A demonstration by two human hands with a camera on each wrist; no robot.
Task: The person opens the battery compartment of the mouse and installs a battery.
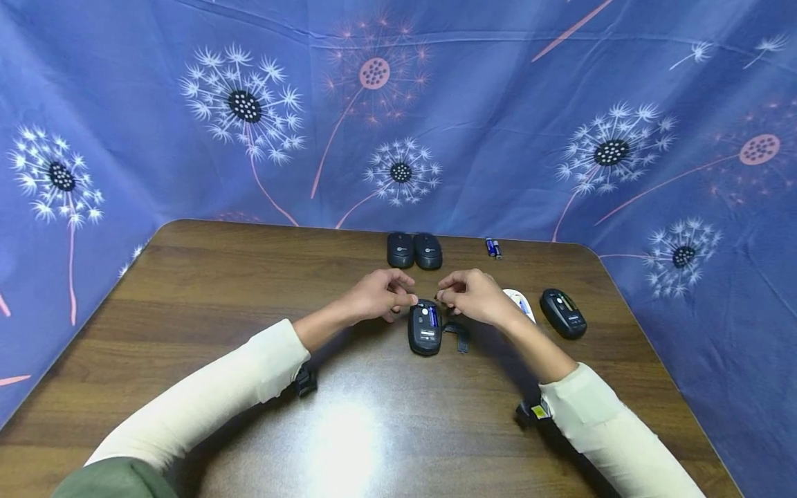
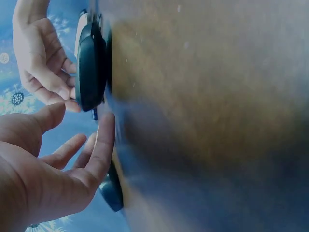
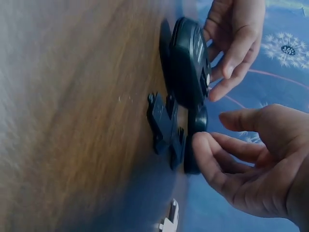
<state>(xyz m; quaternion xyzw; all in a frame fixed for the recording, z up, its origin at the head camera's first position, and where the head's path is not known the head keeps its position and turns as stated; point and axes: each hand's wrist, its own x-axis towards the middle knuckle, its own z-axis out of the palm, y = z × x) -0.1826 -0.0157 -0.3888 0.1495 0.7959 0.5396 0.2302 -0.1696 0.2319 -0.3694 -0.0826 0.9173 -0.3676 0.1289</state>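
Observation:
A black computer mouse (image 1: 425, 336) lies belly up on the table, its battery bay uncovered and a blue battery (image 1: 433, 317) inside. My left hand (image 1: 378, 296) is at its upper left, the thumb tip close to the mouse's edge; whether they touch, I cannot tell. In the left wrist view the thumb and fingers of that hand (image 2: 58, 164) are spread apart. Across the mouse, my right hand (image 1: 476, 297) hovers with loosely bent fingers, and the right wrist view shows nothing between its thumb and fingers. Below it lies the black battery cover (image 1: 461, 337), beside the mouse.
Two black mice (image 1: 400, 250) stand side by side at the back. Two small batteries (image 1: 493, 247) lie to their right. A white mouse (image 1: 519, 303) is partly hidden by the right arm, and another upturned black mouse (image 1: 563, 315) lies beyond it. A patterned blue cloth (image 1: 498, 124) hangs behind.

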